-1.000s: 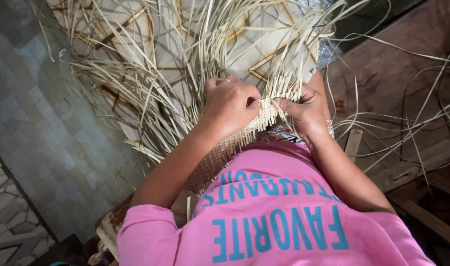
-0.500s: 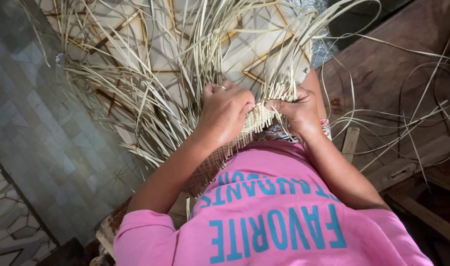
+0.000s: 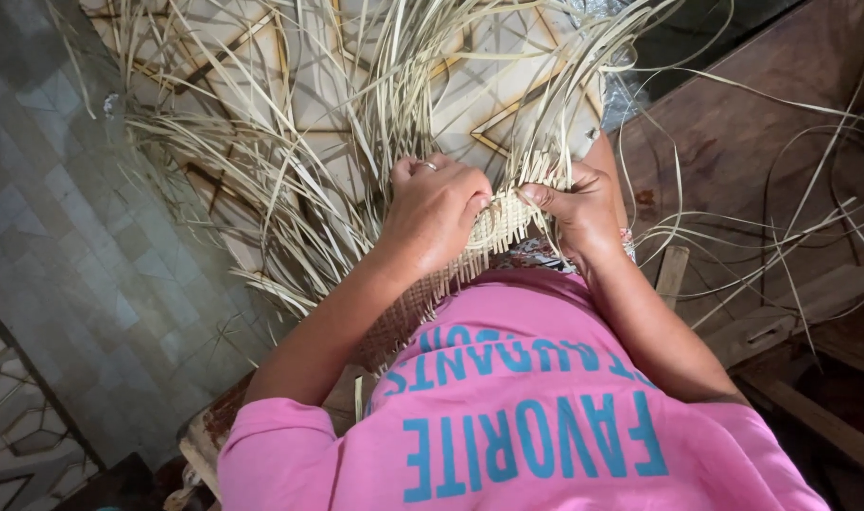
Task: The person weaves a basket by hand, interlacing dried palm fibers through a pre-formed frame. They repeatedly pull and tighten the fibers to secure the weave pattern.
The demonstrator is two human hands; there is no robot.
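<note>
Pinching pale strips, left hand and right hand clamp the woven mat edge between them.

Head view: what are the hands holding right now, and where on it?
Both hands grip the woven mat at its unfinished top edge: the left hand curled over the edge, the right hand pinching loose strips beside it.

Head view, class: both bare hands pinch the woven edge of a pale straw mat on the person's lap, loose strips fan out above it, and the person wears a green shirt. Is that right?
Not quite. The shirt is pink, with blue lettering, as the head view shows. The rest stands: the left hand and right hand both pinch the woven edge of the pale straw mat on the lap, and loose strips fan out above it.
</note>
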